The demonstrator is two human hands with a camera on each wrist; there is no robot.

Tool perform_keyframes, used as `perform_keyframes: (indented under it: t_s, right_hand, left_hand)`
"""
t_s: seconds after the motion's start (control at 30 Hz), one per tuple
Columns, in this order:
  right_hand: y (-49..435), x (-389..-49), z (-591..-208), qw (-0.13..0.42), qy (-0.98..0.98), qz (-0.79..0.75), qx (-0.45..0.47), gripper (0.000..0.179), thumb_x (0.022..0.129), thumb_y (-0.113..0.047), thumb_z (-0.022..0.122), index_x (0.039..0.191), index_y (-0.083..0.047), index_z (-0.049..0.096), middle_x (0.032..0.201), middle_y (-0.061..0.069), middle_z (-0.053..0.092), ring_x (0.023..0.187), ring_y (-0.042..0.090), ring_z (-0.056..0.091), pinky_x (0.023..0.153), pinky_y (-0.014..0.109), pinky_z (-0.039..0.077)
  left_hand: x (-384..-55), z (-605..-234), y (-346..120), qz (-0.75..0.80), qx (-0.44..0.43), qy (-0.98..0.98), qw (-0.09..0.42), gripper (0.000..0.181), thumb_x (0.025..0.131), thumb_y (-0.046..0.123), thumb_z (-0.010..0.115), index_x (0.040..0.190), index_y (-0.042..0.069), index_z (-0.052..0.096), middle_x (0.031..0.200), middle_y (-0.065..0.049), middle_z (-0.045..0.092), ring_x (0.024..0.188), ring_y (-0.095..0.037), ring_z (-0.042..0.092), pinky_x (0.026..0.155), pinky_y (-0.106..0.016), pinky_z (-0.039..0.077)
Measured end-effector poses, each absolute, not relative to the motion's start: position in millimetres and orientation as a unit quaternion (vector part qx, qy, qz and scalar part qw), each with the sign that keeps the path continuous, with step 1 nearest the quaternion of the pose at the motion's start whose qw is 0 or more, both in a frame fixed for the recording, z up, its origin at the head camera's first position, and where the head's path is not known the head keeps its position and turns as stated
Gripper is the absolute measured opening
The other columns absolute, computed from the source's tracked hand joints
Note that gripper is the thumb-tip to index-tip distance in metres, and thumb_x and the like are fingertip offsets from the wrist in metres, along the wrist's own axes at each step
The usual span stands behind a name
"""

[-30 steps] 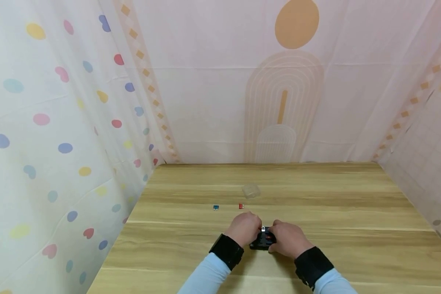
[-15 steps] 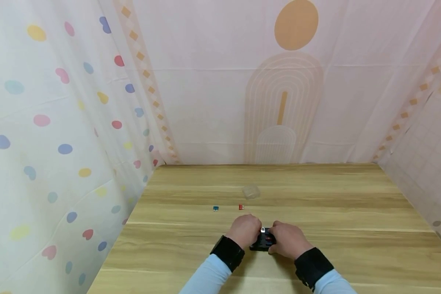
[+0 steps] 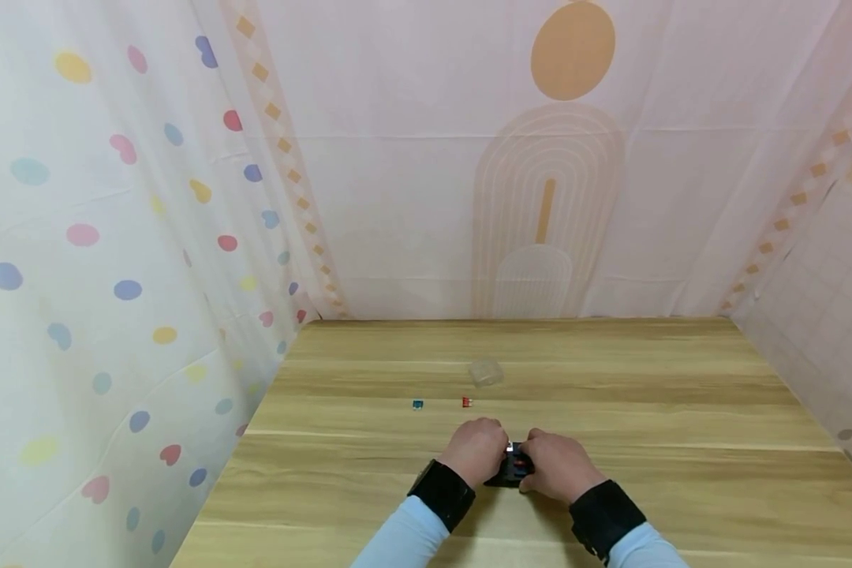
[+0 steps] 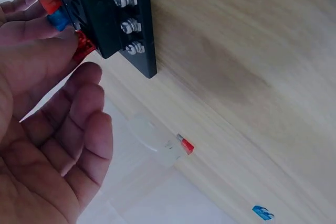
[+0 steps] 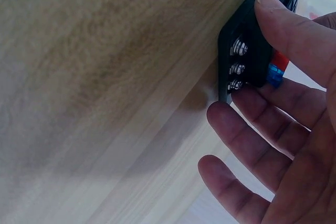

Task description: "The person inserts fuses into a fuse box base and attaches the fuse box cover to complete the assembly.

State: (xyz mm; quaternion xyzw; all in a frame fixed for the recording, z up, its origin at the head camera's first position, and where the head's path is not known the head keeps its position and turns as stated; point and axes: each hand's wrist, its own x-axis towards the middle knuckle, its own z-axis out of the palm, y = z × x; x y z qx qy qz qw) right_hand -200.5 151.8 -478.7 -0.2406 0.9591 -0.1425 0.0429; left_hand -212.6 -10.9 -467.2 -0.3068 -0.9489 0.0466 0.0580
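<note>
A black fuse block (image 3: 509, 473) lies near the front middle of the table. My right hand (image 3: 559, 464) grips its right side, the thumb on one edge and fingers on the opposite one. At the far left part of the block, my left hand (image 3: 474, 451) pinches a red blade fuse (image 4: 84, 46) against the row of sockets; how deep it sits is hidden. Beside it in the row are an orange-red fuse (image 4: 51, 2) and blue fuses (image 4: 58, 20). Silver screw terminals (image 4: 130, 25) line the block's side.
Beyond the hands, a loose red blade fuse (image 3: 467, 402) and a loose blue blade fuse (image 3: 417, 405) lie on the wooden table (image 3: 681, 394). Farther back rests a clear plastic cover (image 3: 486, 372). Patterned curtains (image 3: 412, 197) hang behind and at the sides.
My left hand has shifted very slightly to the right over the block's edge, covering more of the silvery bit there. My right hand and the fuse block stay nearly in place.
</note>
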Motion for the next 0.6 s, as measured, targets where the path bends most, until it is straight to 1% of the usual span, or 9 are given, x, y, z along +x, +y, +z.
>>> perform_keyframes:
  t_s: [0.2, 0.47, 0.6]
  right_hand:
    - [152.1, -200.3, -478.1, 0.046, 0.958, -0.145, -0.242, 0.038, 0.067, -0.025, 0.092, 0.095, -0.006, 0.073, 0.085, -0.001, 0.055, 0.07, 0.016, 0.052, 0.067, 0.039, 0.049]
    - [151.8, -199.3, -475.0, 0.048, 0.958, -0.148, -0.24, 0.036, 0.068, -0.024, 0.092, 0.093, -0.006, 0.073, 0.083, -0.001, 0.055, 0.07, 0.016, 0.051, 0.068, 0.039, 0.049]
    - [152.0, -199.7, -475.9, 0.044, 0.958, -0.145, -0.242, 0.037, 0.067, -0.024, 0.092, 0.094, -0.006, 0.073, 0.084, -0.001, 0.055, 0.07, 0.016, 0.052, 0.067, 0.038, 0.049]
  left_hand:
    - [-212.7, -464.6, -11.3, 0.029, -0.315, -0.947, 0.047, 0.016, 0.085, 0.015, 0.078, 0.071, 0.017, 0.071, 0.07, 0.008, 0.061, 0.068, -0.005, 0.056, 0.066, -0.02, 0.048]
    - [-214.9, -468.0, -11.8, 0.027, -0.319, -0.947, 0.044, 0.015, 0.085, 0.013, 0.078, 0.073, 0.017, 0.071, 0.068, 0.008, 0.061, 0.064, -0.004, 0.052, 0.063, -0.019, 0.047]
    - [-214.3, -467.2, -11.6, 0.029, -0.32, -0.946, 0.045, 0.015, 0.085, 0.012, 0.078, 0.072, 0.017, 0.072, 0.069, 0.009, 0.062, 0.065, -0.004, 0.052, 0.064, -0.018, 0.047]
